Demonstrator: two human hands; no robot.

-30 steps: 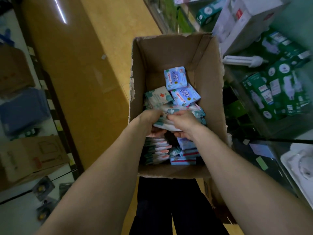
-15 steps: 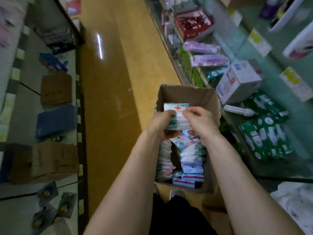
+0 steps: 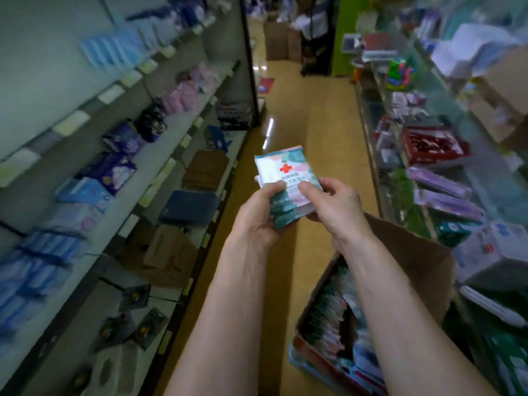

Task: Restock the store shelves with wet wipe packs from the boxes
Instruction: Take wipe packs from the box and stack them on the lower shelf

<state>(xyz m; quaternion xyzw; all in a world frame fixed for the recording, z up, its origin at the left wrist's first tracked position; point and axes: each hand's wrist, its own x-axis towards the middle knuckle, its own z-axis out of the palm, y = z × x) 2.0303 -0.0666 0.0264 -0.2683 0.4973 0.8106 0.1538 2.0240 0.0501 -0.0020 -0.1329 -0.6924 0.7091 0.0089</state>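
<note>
Packs [image 3: 281,178] lifted out of box [image 3: 414,252], now up above it. Your left hand [image 3: 257,221] and right hand [image 3: 334,204] curl round them. Looks light, soft, slippery: hold both ends, squeeze gently.

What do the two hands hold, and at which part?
A small stack of teal-and-white plastic wet wipe packs with a red cross. The left hand grips its lower left edge, the right hand its lower right edge.
</note>
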